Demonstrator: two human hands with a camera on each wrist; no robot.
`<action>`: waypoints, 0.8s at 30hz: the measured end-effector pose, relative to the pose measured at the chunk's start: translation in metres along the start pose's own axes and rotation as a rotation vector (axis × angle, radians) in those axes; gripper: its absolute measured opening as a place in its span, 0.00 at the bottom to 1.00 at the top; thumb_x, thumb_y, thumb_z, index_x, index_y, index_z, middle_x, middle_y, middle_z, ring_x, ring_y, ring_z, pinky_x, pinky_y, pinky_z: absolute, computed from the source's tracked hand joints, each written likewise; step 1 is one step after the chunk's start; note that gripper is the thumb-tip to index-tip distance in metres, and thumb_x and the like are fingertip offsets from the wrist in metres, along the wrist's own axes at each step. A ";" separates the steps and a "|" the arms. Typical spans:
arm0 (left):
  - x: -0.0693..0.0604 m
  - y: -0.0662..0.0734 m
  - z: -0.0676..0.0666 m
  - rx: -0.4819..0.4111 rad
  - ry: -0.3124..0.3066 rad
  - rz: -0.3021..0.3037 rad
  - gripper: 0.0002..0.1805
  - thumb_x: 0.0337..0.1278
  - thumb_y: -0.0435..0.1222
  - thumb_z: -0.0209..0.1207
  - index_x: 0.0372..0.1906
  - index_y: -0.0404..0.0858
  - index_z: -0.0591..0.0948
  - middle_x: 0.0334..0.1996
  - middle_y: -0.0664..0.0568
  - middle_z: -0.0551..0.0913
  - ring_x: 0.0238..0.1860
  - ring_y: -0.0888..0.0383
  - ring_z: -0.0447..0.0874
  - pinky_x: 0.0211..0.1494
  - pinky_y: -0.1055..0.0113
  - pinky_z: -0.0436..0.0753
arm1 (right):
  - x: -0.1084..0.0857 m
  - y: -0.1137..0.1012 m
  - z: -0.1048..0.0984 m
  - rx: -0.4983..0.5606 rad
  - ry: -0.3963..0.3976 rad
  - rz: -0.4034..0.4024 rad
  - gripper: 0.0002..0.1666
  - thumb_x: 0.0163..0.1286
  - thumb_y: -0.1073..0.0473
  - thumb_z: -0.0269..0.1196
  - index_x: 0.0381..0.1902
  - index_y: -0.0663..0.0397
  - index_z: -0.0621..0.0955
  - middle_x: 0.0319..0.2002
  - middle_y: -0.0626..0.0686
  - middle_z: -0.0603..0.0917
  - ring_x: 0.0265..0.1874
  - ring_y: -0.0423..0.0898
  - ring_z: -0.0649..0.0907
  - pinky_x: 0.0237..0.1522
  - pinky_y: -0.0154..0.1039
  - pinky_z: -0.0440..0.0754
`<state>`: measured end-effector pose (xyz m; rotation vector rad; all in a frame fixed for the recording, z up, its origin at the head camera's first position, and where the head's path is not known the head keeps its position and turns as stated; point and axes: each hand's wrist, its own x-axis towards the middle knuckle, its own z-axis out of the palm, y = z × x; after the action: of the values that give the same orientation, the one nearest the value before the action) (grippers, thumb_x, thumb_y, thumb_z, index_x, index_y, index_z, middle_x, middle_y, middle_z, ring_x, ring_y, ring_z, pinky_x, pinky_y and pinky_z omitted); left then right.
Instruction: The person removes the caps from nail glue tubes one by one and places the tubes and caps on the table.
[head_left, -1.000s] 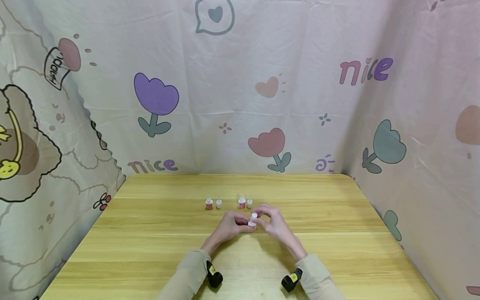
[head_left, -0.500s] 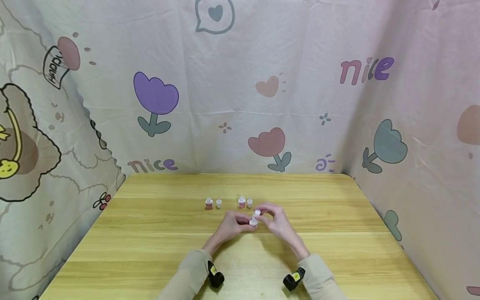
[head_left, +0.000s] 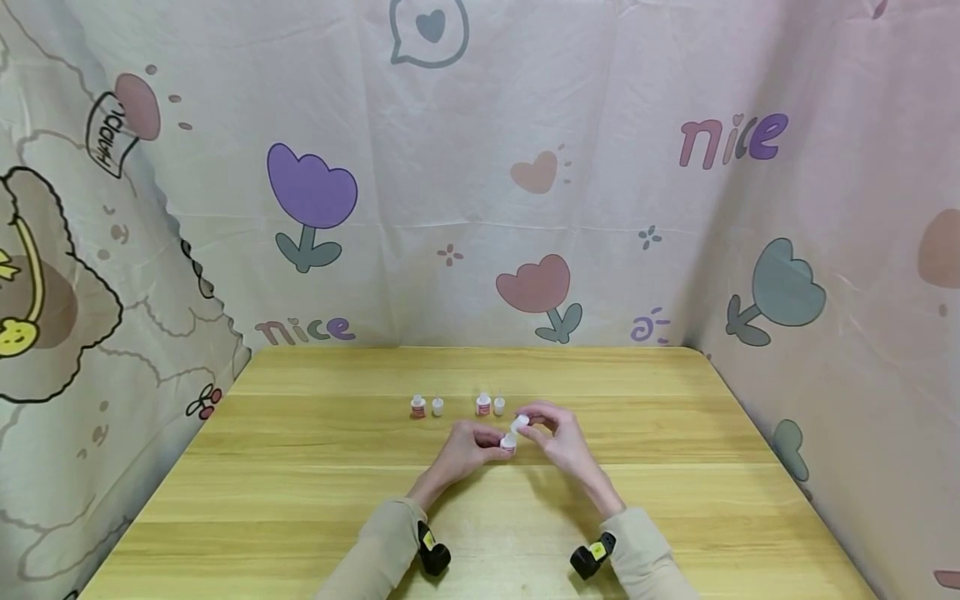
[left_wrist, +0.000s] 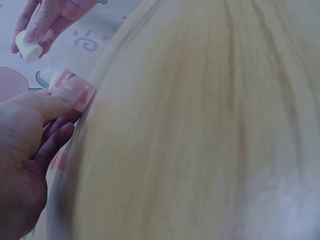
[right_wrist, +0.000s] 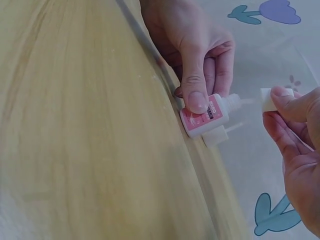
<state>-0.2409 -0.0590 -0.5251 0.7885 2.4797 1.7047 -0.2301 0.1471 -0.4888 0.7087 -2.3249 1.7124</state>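
Note:
My left hand (head_left: 467, 450) grips a small white bottle (right_wrist: 204, 118) with a pink label between thumb and fingers, its neck uncovered. Up and to the right of it, my right hand (head_left: 561, 439) pinches a white cap (right_wrist: 270, 100) between thumb and fingertips. In the right wrist view a gap separates the cap's body from the bottle neck, and a thin pale applicator stem (right_wrist: 245, 101) shows faintly in that gap. The left wrist view has the cap tilted above the bottle's open end.
Farther back on the wooden table (head_left: 337, 492) stand two similar bottles, one at left (head_left: 418, 408) and another nearer the hands (head_left: 483, 406). Beside each is a white cap, the left cap (head_left: 438, 408) and the right cap (head_left: 499, 407), stems upward. A printed cloth (head_left: 450, 183) hangs behind.
My right hand has moved up and to the right with the cap, which has come away from the bottle neck and tilted. The left hand has shifted slightly right, still holding the bottle.

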 end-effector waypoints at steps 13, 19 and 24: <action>0.003 -0.002 0.008 -0.042 0.050 -0.047 0.11 0.51 0.30 0.73 0.41 0.33 0.89 0.36 0.41 0.91 0.39 0.45 0.92 0.40 0.75 0.85 | 0.000 0.005 -0.009 0.188 0.066 0.081 0.18 0.62 0.75 0.66 0.50 0.78 0.80 0.48 0.81 0.81 0.40 0.30 0.85 0.49 0.25 0.83; 0.004 -0.002 0.010 -0.035 0.071 -0.043 0.11 0.50 0.29 0.73 0.41 0.33 0.89 0.35 0.42 0.92 0.38 0.47 0.92 0.39 0.74 0.86 | -0.001 0.009 -0.013 0.240 0.107 0.114 0.20 0.62 0.76 0.65 0.52 0.81 0.78 0.49 0.81 0.80 0.40 0.30 0.85 0.48 0.26 0.84; 0.003 -0.001 0.010 -0.030 0.076 -0.055 0.11 0.49 0.32 0.74 0.40 0.36 0.90 0.35 0.44 0.92 0.37 0.50 0.92 0.40 0.74 0.86 | -0.001 0.011 -0.015 0.278 0.146 0.123 0.21 0.62 0.76 0.65 0.52 0.83 0.76 0.47 0.74 0.84 0.40 0.31 0.85 0.48 0.26 0.84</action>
<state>-0.2410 -0.0494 -0.5287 0.6590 2.4929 1.7809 -0.2370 0.1635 -0.4941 0.4700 -2.0951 2.0925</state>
